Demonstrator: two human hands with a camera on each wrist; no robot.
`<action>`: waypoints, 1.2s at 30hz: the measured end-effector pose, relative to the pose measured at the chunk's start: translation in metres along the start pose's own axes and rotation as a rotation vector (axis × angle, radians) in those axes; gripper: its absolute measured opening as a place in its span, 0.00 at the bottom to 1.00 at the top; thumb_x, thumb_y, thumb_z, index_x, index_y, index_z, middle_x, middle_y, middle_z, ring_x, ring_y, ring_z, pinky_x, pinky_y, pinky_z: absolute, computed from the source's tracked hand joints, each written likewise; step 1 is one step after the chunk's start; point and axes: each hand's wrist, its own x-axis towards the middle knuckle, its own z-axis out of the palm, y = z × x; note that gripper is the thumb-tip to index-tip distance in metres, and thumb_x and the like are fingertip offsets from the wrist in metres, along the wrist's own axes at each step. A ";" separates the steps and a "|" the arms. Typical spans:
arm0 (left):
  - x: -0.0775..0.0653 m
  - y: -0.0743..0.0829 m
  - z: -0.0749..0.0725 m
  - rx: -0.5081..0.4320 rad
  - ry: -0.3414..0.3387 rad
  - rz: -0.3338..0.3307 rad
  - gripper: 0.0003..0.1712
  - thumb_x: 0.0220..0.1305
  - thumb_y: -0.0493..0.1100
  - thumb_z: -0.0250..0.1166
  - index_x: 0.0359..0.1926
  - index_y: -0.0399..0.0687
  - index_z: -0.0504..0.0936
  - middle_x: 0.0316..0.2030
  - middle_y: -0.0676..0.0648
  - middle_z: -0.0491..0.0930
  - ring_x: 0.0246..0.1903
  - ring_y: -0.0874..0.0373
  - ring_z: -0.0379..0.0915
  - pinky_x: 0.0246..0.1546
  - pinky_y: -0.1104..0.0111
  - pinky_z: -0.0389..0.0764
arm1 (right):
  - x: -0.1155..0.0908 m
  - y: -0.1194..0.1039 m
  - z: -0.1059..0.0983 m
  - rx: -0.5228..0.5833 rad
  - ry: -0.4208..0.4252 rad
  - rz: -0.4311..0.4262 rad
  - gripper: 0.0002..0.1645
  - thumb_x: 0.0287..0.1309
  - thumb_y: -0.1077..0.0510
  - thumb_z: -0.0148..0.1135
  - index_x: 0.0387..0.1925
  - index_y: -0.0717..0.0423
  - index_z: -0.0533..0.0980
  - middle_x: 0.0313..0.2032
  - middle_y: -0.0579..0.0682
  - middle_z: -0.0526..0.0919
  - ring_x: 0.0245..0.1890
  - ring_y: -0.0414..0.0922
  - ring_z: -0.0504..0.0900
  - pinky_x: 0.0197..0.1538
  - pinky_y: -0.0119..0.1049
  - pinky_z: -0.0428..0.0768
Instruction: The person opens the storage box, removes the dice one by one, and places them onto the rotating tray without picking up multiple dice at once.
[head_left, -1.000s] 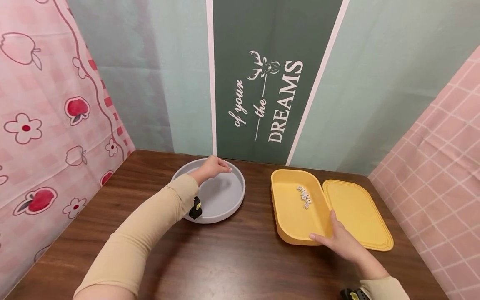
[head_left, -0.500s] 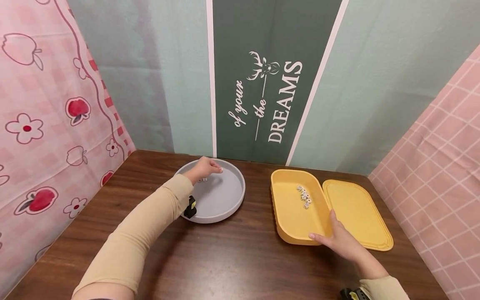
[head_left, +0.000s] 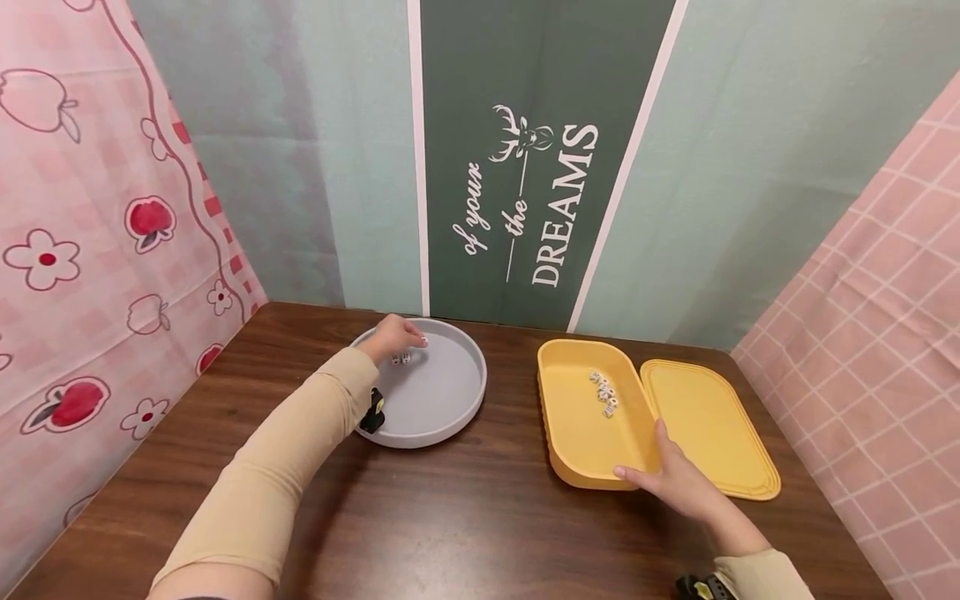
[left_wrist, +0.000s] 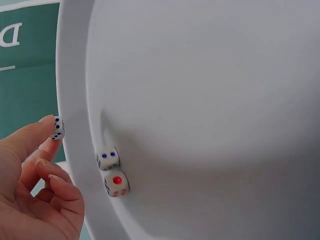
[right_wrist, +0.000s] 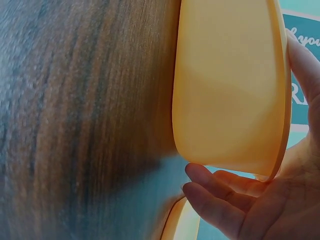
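Note:
My left hand (head_left: pixel 396 335) pinches a white die (left_wrist: pixel 58 128) with blue dots between thumb and forefinger, above the far-left rim of the round grey tray (head_left: pixel 450 425). Two more dice lie close together inside the tray: one shows two blue dots on top (left_wrist: pixel 108 158), the other a red dot (left_wrist: pixel 117 184). With my right hand (head_left: pixel 684 483) I hold the near right corner of a yellow rectangular box (head_left: pixel 592 446), thumb at its near rim and fingers along its outer side. Several dice (head_left: pixel 604 394) lie in a cluster on the box floor.
A flat yellow lid (head_left: pixel 708 425) lies on the brown wooden table (head_left: pixel 465 517), right beside the box. Behind the table hangs a green curtain (head_left: pixel 495 67) with lettering. Pink patterned cloths stand at the left and right sides.
My left hand has moved left over the tray, still pinching the die. The two dice in the tray have come into sight beside it. The right hand keeps its place on the box.

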 end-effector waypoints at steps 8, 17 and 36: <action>0.005 -0.012 -0.001 0.012 -0.041 -0.023 0.10 0.54 0.39 0.68 0.36 0.35 0.85 0.27 0.50 0.81 0.25 0.62 0.68 0.28 0.72 0.70 | -0.001 0.001 0.001 -0.023 0.006 -0.006 0.69 0.51 0.44 0.67 0.63 0.82 0.30 0.60 0.86 0.43 0.62 0.74 0.48 0.59 0.63 0.52; 0.008 -0.016 0.000 -0.003 -0.141 -0.051 0.09 0.54 0.37 0.68 0.36 0.35 0.84 0.23 0.51 0.78 0.23 0.60 0.67 0.24 0.71 0.70 | 0.000 0.002 0.000 -0.019 0.010 -0.007 0.69 0.51 0.44 0.67 0.63 0.82 0.29 0.60 0.86 0.43 0.62 0.73 0.48 0.60 0.63 0.52; 0.003 -0.004 -0.014 0.093 -0.156 -0.058 0.17 0.54 0.39 0.68 0.45 0.36 0.82 0.34 0.46 0.81 0.28 0.59 0.66 0.28 0.70 0.68 | -0.002 -0.001 0.000 -0.024 -0.017 0.025 0.69 0.51 0.43 0.66 0.63 0.81 0.29 0.61 0.85 0.41 0.62 0.73 0.46 0.60 0.63 0.51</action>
